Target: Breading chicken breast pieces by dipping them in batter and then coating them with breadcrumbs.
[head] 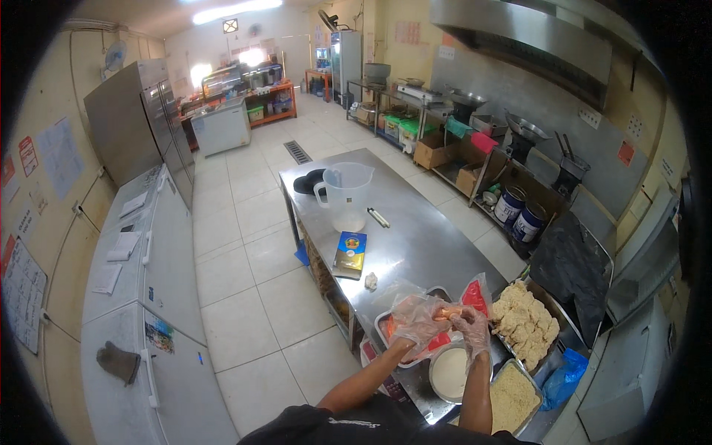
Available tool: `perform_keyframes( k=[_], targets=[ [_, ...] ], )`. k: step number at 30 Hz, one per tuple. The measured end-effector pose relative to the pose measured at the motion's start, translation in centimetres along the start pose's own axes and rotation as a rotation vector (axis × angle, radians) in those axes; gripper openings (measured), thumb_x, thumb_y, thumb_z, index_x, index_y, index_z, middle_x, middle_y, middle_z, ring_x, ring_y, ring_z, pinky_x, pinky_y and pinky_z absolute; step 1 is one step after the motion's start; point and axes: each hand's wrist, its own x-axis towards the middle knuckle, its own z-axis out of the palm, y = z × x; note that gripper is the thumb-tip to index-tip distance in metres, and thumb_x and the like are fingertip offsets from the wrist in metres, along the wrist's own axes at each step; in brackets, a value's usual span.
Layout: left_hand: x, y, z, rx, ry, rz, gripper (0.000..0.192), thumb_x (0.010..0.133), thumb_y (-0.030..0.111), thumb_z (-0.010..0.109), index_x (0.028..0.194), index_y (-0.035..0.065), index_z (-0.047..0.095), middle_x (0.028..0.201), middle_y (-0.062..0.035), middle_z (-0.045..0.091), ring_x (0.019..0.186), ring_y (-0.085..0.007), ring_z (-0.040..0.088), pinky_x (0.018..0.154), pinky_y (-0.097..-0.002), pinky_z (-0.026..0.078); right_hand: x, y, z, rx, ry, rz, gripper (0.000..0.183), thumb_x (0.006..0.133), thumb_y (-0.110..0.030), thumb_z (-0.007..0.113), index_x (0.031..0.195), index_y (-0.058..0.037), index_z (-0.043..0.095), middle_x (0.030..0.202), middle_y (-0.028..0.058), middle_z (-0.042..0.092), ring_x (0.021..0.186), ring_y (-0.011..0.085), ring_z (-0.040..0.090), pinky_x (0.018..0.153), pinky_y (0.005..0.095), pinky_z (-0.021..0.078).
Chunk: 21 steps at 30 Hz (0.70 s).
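My left hand [418, 328] and my right hand [473, 330], both in clear plastic gloves, hold an orange-pink piece of raw meat [446, 313] between them. Below the left hand sits a white tray [380, 329] with more of the orange-red pieces, partly hidden by the gloves. A round bowl of creamy white batter [449, 374] stands beneath my wrists. To its right is a metal pan of pale crumbs [510, 396]. Beyond my right hand a tray holds a heap of crumb-coated pieces [525, 321]. A clear bag with red contents [476, 295] lies against that heap.
The steel table [423, 228] carries a plastic measuring jug [347, 192], a blue-and-gold packet [350, 253] and two markers [379, 217]. A blue plastic bag [564, 378] sits at the right edge. Chest freezers [111, 334] line the left; a cooking counter [500, 150] runs along the right.
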Motion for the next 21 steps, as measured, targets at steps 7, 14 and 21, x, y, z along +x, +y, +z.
perform_keyframes(
  k=[7,14,21],
  targets=[
    [0.1,-2.2,-0.3,0.338,0.122,0.299,0.046,0.086,0.018,0.067,0.128,0.0065,0.051,0.116,-0.0122,0.058,0.105,-0.0220,0.057,0.089,-0.0341,0.048,-1.4,-2.5,1.8,-0.266,-0.007,-0.315,0.022,0.081,-0.011,0.077,0.099,-0.0006,0.069,0.087,0.0042,0.068,0.075,0.0118,0.061,0.066,0.0265,0.0509],
    [-2.7,2.7,-0.2,0.413,0.136,0.196,0.044,0.088,0.017,0.062,0.128,0.0051,0.050,0.118,-0.0134,0.056,0.111,-0.0240,0.055,0.096,-0.0357,0.045,-2.4,-4.1,1.3,-0.055,0.052,-0.167,0.019,0.078,-0.010,0.078,0.093,0.0001,0.071,0.079,0.0030,0.067,0.066,0.0107,0.060,0.064,0.0246,0.0488],
    [-0.9,-1.9,-0.7,0.020,-0.038,0.170,0.043,0.087,0.004,0.061,0.128,0.0038,0.050,0.120,-0.0113,0.056,0.112,-0.0234,0.056,0.097,-0.0318,0.046,-2.6,-3.3,0.1,0.089,0.147,-0.141,0.024,0.074,0.000,0.076,0.097,0.0034,0.071,0.087,0.0078,0.071,0.075,0.0154,0.066,0.072,0.0267,0.0542]
  ],
)
